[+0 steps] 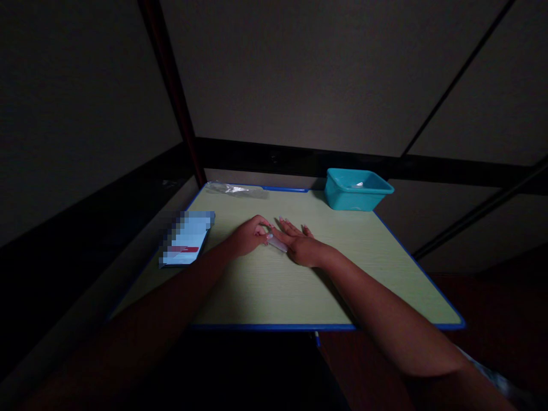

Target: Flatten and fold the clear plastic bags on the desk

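Note:
A small whitish, translucent flat piece (pixel 277 244) lies between my hands near the middle of the table; it looks like plastic, but its kind is unclear. My left hand (pixel 252 235) pinches its left end between thumb and fingers. Palm down, my right hand (pixel 302 244) rests over the right side of the piece, fingers stretched out and spread on the tabletop. The fingertips of both hands come close together above the piece, and part of it is hidden under my right hand.
The pale table (pixel 265 297) has a blue edge. At its back right stands a turquoise plastic basket (pixel 357 197) with something whitish inside. Clear plastic wrapping (pixel 235 190) lies along the back left edge. A tablet or phone (pixel 186 240) with a lit screen lies at the left.

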### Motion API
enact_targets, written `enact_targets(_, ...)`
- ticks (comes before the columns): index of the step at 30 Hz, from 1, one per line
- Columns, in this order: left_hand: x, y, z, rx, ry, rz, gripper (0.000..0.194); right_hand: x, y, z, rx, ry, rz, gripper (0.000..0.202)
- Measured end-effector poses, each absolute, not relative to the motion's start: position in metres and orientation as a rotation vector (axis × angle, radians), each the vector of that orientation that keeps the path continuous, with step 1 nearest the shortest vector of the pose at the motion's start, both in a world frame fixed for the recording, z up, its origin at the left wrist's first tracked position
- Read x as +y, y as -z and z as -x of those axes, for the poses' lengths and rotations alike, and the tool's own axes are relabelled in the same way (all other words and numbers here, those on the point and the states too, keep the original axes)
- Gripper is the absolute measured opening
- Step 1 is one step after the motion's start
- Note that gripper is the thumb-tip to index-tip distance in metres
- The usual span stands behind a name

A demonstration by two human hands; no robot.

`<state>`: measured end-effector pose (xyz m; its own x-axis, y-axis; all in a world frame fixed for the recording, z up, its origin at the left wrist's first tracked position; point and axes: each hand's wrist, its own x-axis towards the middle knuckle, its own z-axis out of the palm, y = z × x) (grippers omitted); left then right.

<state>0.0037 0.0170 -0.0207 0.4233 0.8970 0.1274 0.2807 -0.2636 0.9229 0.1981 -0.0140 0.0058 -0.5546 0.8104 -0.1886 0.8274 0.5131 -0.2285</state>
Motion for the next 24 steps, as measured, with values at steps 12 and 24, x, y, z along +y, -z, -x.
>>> enact_targets(12, 0.015, 0.018, -0.004, 0.989, -0.827, -1.791, 0.036, -0.002, -0.026, -0.226, 2.745, 0.822, -1.259, 0.081)
enact_targets(24, 0.010, 0.011, -0.002, 1.320, -0.888, -2.579, 0.028, -0.013, -0.012, -0.198, 2.600, 0.512, -1.355, 0.068)
